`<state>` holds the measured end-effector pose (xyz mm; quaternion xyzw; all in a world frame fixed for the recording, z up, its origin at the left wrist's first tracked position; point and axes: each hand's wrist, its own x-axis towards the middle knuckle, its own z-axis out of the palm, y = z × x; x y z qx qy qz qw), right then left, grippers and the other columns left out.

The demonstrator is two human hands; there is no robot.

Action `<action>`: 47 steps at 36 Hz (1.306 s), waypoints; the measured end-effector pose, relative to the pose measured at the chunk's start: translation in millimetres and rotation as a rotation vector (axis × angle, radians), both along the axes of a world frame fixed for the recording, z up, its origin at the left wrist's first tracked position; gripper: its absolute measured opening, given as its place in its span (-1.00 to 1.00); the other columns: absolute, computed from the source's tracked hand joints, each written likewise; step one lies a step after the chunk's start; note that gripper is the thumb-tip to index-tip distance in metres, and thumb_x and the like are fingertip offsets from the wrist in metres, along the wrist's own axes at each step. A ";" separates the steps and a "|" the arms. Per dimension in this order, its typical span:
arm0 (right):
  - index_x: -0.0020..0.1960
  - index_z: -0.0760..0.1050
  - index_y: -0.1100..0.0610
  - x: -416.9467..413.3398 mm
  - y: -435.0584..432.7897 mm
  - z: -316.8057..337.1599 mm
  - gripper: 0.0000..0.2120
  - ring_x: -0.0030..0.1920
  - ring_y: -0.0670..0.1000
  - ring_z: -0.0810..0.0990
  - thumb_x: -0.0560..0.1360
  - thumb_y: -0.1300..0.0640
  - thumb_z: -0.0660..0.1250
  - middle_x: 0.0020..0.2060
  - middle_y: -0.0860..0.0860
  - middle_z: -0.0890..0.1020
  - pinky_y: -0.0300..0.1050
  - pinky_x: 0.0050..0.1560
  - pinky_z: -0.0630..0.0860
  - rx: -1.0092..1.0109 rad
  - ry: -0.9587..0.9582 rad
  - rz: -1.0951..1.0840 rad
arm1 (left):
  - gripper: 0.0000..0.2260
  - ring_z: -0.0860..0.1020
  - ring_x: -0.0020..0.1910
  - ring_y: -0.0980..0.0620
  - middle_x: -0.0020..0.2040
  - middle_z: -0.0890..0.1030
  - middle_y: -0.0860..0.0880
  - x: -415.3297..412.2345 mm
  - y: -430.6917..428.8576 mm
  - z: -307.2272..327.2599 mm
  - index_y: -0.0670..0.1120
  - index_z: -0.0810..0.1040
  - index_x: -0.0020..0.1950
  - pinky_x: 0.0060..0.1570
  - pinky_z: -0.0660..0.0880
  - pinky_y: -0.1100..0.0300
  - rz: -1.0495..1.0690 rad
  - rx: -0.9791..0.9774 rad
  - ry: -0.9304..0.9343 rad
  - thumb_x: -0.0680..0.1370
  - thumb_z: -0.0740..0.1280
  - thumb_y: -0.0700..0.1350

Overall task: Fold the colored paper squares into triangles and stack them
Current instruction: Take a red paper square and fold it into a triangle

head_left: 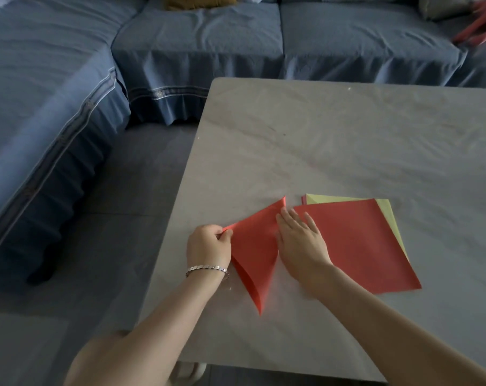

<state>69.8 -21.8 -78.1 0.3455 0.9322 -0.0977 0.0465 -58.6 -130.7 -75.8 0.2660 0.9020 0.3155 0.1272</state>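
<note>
A red paper folded into a triangle (254,252) lies near the left edge of the grey table (319,140). My left hand (208,245) pinches the triangle's left corner between thumb and fingers. My right hand (301,238) lies flat with straight fingers along the triangle's right folded edge, pressing it down. Just right of that hand sits a stack of unfolded squares: a red square (358,246) on top, a yellow-green square (386,213) showing beneath it along the far and right sides, and a pink edge at the stack's far left corner.
A blue-covered sofa (197,43) wraps around the far and left sides of the table. A blurred red object (478,26) lies on the sofa at the far right. Grey floor (110,218) runs left of the table.
</note>
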 end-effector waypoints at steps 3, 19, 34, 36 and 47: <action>0.50 0.02 0.15 -4.7 10.1 0.1 -0.54 0.50 -0.05 -0.05 0.63 0.08 -0.08 0.51 -0.01 0.06 -0.13 0.44 -0.25 0.021 -0.020 -0.030 | -0.60 0.22 -0.45 -0.04 -0.47 0.29 -0.14 1.1 -0.1 2.3 -0.15 0.22 -0.47 -0.42 0.06 0.11 0.005 0.000 -0.006 0.47 0.35 -0.15; 0.51 -0.11 0.14 -7.3 17.0 2.8 -0.42 0.49 -0.04 -0.26 0.61 -0.09 -0.04 0.52 -0.01 -0.09 -0.05 0.45 -0.26 -0.095 -0.040 -0.038 | -0.58 0.16 -0.52 0.01 -0.55 0.18 -0.08 3.6 -0.2 5.0 -0.14 0.22 -0.49 -0.49 0.11 0.15 0.040 0.001 -0.054 0.48 0.34 -0.13; 0.50 -0.21 0.17 29.0 -20.1 9.6 0.02 0.36 -0.10 -0.45 0.37 -0.38 0.20 0.49 0.05 -0.26 0.01 0.43 -0.36 -0.192 -0.104 0.151 | -0.72 0.23 -0.34 -0.02 -0.36 0.26 -0.09 -1.2 1.7 -6.3 -0.12 0.30 -0.36 -0.33 0.19 0.16 0.039 0.021 -0.014 0.46 0.35 -0.14; 0.50 -0.24 0.19 29.9 -27.0 10.5 0.12 0.36 -0.07 -0.47 0.30 -0.42 0.26 0.48 0.09 -0.29 0.04 0.44 -0.35 -0.206 -0.122 0.156 | -0.73 0.24 -0.33 -0.02 -0.36 0.27 -0.09 -1.2 1.7 -6.4 -0.12 0.31 -0.36 -0.32 0.20 0.16 0.038 0.018 -0.018 0.46 0.35 -0.14; 0.47 -0.31 0.25 32.7 -57.8 11.2 0.24 0.31 0.07 -0.54 0.23 -0.45 0.29 0.44 0.20 -0.36 0.08 0.43 -0.37 -0.188 -0.154 0.210 | -0.82 0.43 -0.30 -0.06 -0.34 0.48 -0.10 6.8 -0.8 -0.4 -0.14 0.48 -0.28 -0.28 0.30 0.18 0.115 0.104 -0.170 0.45 0.37 -0.09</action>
